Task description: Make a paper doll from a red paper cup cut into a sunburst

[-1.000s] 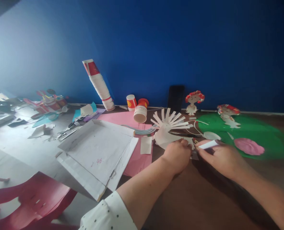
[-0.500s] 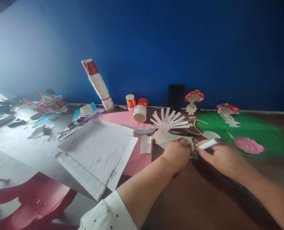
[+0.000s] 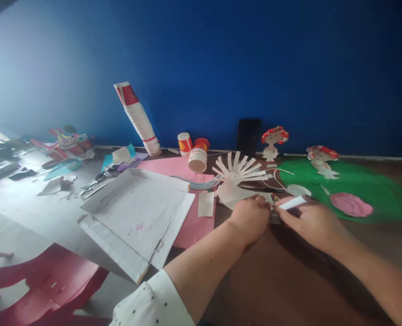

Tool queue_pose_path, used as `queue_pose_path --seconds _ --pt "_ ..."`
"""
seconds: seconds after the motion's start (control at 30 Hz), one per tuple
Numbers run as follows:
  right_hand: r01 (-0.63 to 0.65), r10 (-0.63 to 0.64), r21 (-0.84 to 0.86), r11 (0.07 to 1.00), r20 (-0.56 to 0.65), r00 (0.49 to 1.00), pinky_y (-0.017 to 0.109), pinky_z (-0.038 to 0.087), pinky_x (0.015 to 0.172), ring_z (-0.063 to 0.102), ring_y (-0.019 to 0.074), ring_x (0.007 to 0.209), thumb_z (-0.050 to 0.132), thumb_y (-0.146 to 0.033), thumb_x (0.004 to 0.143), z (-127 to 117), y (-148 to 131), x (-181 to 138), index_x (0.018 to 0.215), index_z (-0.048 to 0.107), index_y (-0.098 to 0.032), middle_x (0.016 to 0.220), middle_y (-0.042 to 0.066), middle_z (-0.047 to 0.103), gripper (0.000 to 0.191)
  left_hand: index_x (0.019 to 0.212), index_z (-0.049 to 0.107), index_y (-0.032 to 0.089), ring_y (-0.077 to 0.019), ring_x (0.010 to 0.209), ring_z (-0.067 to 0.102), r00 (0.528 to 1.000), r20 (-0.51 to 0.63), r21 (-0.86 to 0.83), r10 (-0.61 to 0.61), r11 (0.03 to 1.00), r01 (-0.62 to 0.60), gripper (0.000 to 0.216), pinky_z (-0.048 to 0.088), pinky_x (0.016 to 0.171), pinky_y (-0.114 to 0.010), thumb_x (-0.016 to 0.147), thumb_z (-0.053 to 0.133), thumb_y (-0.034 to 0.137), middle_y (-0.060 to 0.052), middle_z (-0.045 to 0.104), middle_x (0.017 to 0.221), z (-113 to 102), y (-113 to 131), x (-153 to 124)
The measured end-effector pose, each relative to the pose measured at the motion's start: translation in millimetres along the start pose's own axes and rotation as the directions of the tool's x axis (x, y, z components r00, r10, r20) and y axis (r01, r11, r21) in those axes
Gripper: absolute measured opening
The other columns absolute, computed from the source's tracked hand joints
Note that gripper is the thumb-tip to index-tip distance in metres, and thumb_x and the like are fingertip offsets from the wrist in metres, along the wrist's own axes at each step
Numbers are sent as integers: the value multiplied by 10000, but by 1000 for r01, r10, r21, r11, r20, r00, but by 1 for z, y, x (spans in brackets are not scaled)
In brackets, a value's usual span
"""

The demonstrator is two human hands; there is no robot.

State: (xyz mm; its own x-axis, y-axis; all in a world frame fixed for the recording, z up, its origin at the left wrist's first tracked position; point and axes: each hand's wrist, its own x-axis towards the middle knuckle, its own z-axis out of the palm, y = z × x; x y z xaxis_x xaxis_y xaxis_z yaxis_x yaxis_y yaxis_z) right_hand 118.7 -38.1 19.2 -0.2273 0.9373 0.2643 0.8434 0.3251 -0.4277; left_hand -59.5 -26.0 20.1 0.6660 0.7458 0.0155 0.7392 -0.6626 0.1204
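My left hand (image 3: 251,217) is closed at the edge of a white paper cutout (image 3: 235,197); its curled fingers hide what they pinch. Just right of it, my right hand (image 3: 313,222) is wrapped around a white marker (image 3: 292,202). The marker slants down toward my left fingertips, and its tip cannot be made out. A small scrap of white paper (image 3: 275,219) shows below, between the hands. Behind the left hand stands a paper cup cut into splayed strips (image 3: 234,176), touching or close to the cutout.
A white box lid (image 3: 133,222) lies on pink card (image 3: 206,231) at left. Behind are stacked paper cups (image 3: 140,120), a phone (image 3: 248,136) and a paper doll (image 3: 272,144). Green card (image 3: 387,194) with a pink oval (image 3: 350,204) lies right. A red chair (image 3: 51,280) stands front left.
My right hand and the marker have shifted very slightly left, closer to my left hand. Both grips look the same, and the things on the table stay put.
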Motion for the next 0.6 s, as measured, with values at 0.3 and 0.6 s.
queue_pose_path --seconds 0.3,0.6 --pt "9 -7 53 999 -33 999 297 534 706 747 222 833 531 -347 840 3 1 0 810 735 -267 863 -6 795 221 1125 616 102 -218 1041 624 1000 19 23 -2 1000 1 240 535 849 -298 937 477 158 -130 627 1138 -3 0 0" --pt "-14 13 -52 999 -27 1000 310 512 628 736 234 736 512 -357 827 1 -3 0 767 727 -262 778 5 779 242 1159 596 103 -221 1064 624 1000 27 -3 -11 1000 11 265 530 860 -301 931 463 132 -127 626 1170 -3 0 -2"
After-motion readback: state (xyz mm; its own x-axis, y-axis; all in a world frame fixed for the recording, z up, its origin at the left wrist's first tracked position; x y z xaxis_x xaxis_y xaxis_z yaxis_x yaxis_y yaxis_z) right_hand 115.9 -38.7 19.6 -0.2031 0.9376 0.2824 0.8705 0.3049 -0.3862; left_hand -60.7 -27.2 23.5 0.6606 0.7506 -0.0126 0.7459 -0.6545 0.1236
